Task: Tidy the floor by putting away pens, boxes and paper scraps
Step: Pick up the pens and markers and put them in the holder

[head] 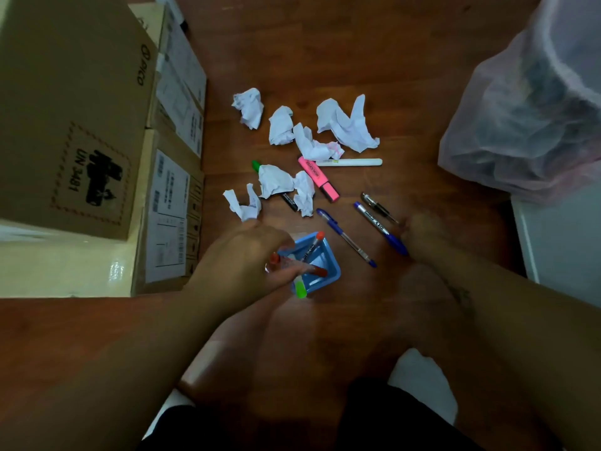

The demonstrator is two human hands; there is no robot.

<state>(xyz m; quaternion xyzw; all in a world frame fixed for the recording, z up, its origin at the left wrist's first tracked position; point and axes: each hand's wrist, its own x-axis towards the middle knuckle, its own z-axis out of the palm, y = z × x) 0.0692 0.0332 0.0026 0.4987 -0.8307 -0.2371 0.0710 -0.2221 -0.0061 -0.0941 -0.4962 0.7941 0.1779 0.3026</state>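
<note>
A brown wooden floor (357,60) fills the frame, hemmed at the left edge by stacked cardboard boxes (74,109) and at the upper right by a bin lined with a pinkish bag (527,118), cut off by the frame. Open floor lies at the top centre, between the two.

In the middle lie crumpled paper scraps (344,122), with a pink highlighter (318,179) and a white pen (351,162) just below them. A green-capped marker (256,165) is mostly hidden under one scrap. To the lower right lie a black pen (379,208) and two blue pens (346,239), apart from each other.

Below centre stands a blue pen holder (328,275) with an orange-capped pen (313,247) upright in it and a green highlighter (300,289) at its near rim. The left hand (244,255) is at the holder's left rim, its grip curled round a red-tipped pen (286,263).

The right hand (422,237) sits beside the end of the rightmost blue pen; it is blurred, and I cannot tell its grip.
</note>
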